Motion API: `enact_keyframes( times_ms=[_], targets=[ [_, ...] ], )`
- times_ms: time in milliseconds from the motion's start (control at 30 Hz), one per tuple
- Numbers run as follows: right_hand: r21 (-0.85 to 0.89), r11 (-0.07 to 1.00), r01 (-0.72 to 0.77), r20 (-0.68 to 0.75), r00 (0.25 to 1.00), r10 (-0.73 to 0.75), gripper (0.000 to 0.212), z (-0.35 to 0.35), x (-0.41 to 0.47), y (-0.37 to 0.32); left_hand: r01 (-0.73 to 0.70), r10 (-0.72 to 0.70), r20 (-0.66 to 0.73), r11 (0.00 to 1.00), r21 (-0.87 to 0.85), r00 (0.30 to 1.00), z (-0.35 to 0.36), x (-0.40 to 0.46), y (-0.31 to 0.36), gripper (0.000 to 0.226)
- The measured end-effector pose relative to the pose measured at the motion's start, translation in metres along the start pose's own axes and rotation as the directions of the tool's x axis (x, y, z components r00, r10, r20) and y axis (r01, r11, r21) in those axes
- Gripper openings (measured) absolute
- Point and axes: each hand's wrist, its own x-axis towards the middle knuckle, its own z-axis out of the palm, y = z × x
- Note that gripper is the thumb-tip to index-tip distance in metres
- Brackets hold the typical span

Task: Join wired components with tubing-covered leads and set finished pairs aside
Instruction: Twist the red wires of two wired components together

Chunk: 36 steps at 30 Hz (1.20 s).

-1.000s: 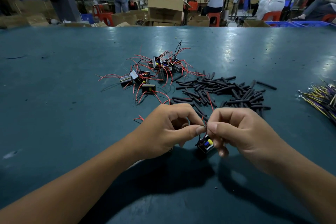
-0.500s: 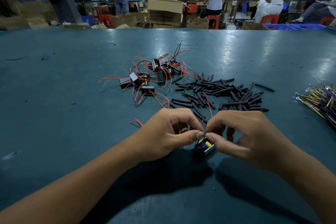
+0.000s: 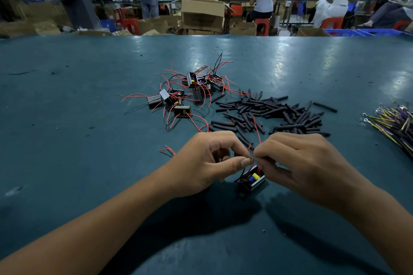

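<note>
A small black boxed component (image 3: 252, 179) with yellow and blue parts inside hangs just under my fingertips, its thin red leads running up between them. My left hand (image 3: 205, 161) pinches a lead end between thumb and forefinger. My right hand (image 3: 299, 163) pinches the meeting lead end right against it, fingertips nearly touching. A red lead (image 3: 257, 128) loops up from the pinch over the tubing. What exactly sits between the fingertips is too small to tell. A pile of black tubing pieces (image 3: 268, 114) lies beyond my hands, and a heap of wired components (image 3: 187, 91) sits further left.
A bundle of yellow and purple wires with ring terminals (image 3: 393, 125) lies at the right edge of the teal table (image 3: 67, 140). A loose red lead (image 3: 167, 149) lies left of my left hand. Cardboard boxes and several people are behind the table's far edge.
My hands have stayed together near the table's front, fingertips shifting slightly on the lead ends. The component has swung a little under them.
</note>
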Motion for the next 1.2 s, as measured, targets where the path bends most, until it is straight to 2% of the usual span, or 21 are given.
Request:
enact_keyframes(
  times_ms=[133, 200, 333, 400, 500, 567, 733, 833, 900, 1000, 1100, 1200],
  targets=[
    [0.178, 0.96, -0.215, -0.039, 0.973, 0.226, 0.024, 0.005, -0.003, 0.004, 0.07, -0.091, -0.101, 0.979, -0.194, 0.991, 0.0, 0.003, -0.002, 0.006],
    [0.228, 0.921, -0.315, -0.012, 0.945, 0.326, 0.027, 0.008, -0.005, 0.008, 0.103, -0.152, -0.159, 0.953, -0.284, 0.976, -0.003, 0.004, -0.003, 0.005],
    [0.168, 0.913, -0.371, 0.352, 0.888, 0.296, 0.057, 0.014, -0.012, 0.017, 0.103, -0.184, -0.214, 0.935, -0.338, 0.959, -0.008, 0.004, -0.003, 0.006],
    [0.095, 0.942, -0.321, 0.436, 0.864, 0.25, 0.06, 0.022, -0.016, 0.02, 0.099, -0.177, -0.202, 0.932, -0.348, 0.963, -0.009, 0.004, -0.003, 0.007],
    [0.052, 0.967, -0.249, 0.402, 0.892, 0.208, 0.039, 0.027, -0.017, 0.023, 0.097, -0.163, -0.171, 0.935, -0.341, 0.972, -0.01, 0.005, -0.002, 0.008],
    [0.022, 0.965, -0.261, 0.395, 0.889, 0.231, 0.032, 0.025, -0.016, 0.026, 0.09, -0.148, -0.16, 0.943, -0.322, 0.976, -0.012, 0.005, -0.002, 0.009],
    [-0.028, 0.939, -0.342, 0.428, 0.845, 0.32, 0.045, 0.02, -0.019, 0.032, 0.094, -0.112, -0.109, 0.982, -0.163, 0.988, -0.013, 0.004, -0.003, 0.01],
    [0.029, 0.902, -0.431, 0.43, 0.82, 0.378, 0.056, 0.018, -0.017, 0.034, 0.082, -0.087, -0.077, 0.994, -0.07, 0.993, -0.011, 0.003, -0.002, 0.011],
    [0.098, 0.856, -0.507, 0.335, 0.827, 0.451, 0.045, 0.017, -0.016, 0.038, 0.078, -0.082, -0.077, 0.995, -0.06, 0.994, -0.012, 0.003, -0.001, 0.012],
    [0.125, 0.792, -0.598, 0.24, 0.792, 0.561, 0.014, 0.019, -0.017, 0.043, 0.091, -0.096, -0.075, 0.994, -0.06, 0.993, -0.014, 0.002, 0.0, 0.011],
    [0.041, 0.762, -0.646, 0.299, 0.736, 0.608, 0.012, 0.024, 0.0, 0.048, 0.117, -0.121, -0.068, 0.991, -0.062, 0.99, -0.013, 0.003, -0.001, 0.011],
    [-0.163, 0.75, -0.641, 0.392, 0.656, 0.645, 0.029, 0.034, 0.025, 0.05, 0.119, -0.122, -0.042, 0.99, -0.076, 0.992, -0.01, 0.002, -0.003, 0.01]
  ],
)
